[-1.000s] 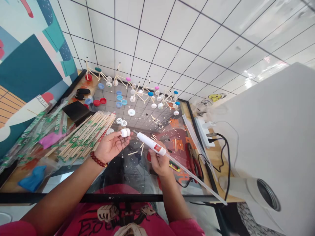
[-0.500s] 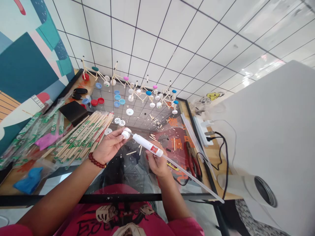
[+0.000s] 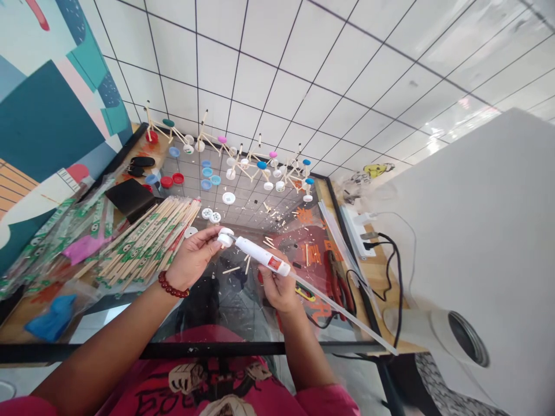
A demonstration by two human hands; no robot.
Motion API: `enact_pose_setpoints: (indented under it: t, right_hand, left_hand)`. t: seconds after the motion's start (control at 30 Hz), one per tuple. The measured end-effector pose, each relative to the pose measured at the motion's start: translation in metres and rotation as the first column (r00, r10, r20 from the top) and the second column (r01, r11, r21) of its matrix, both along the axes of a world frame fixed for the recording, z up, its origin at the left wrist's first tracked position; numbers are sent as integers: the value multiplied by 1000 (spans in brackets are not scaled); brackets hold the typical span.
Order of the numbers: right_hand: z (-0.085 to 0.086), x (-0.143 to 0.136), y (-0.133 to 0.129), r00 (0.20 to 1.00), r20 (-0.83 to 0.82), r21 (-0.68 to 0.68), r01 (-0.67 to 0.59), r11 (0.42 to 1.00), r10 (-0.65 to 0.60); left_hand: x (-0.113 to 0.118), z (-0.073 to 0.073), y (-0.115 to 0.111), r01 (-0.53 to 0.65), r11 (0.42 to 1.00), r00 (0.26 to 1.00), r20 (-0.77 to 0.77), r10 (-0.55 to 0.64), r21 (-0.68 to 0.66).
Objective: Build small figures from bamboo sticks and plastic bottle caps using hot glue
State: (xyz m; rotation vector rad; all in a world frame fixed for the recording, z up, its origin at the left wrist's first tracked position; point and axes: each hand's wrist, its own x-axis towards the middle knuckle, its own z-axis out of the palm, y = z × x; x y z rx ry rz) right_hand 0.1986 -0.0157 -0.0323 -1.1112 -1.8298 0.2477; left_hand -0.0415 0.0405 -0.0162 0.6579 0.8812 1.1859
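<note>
Between the thumb and fingers of my left hand (image 3: 195, 254) are white bottle caps (image 3: 225, 237), seemingly two joined with a small gap. My right hand (image 3: 278, 286) is wrapped round a white hot glue gun (image 3: 262, 256), its nozzle touching or nearly touching the caps. A long translucent glue stick (image 3: 342, 312) runs out of the gun's back end toward the lower right. Below the gun, short cut pieces of stick (image 3: 231, 270) lie on the glass tabletop (image 3: 191, 315).
Wrapped chopsticks (image 3: 147, 245) are piled at left. Small stick figures with cap bases (image 3: 261, 165) line the back, near loose blue caps (image 3: 207, 171). Red-handled pliers (image 3: 340, 286), spare glue sticks (image 3: 333, 231) and a power strip (image 3: 358, 231) with cables lie at right.
Both hands, with the caps and the glue gun, have shifted very slightly to the right. The caps have tilted a little, and their gap shows more clearly.
</note>
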Motion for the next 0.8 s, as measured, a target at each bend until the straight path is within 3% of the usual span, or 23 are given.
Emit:
enact_pose_setpoints:
  t: [0.57, 0.8]
  right_hand:
    - [3, -3, 0, 999, 44, 89, 29, 996, -33]
    - [-1, -2, 0, 1000, -22, 69, 11, 998, -9]
  left_hand:
    - [-3, -6, 2, -22, 999, 994, 104, 25, -35]
    - [-6, -3, 3, 71, 994, 963, 266, -46, -84]
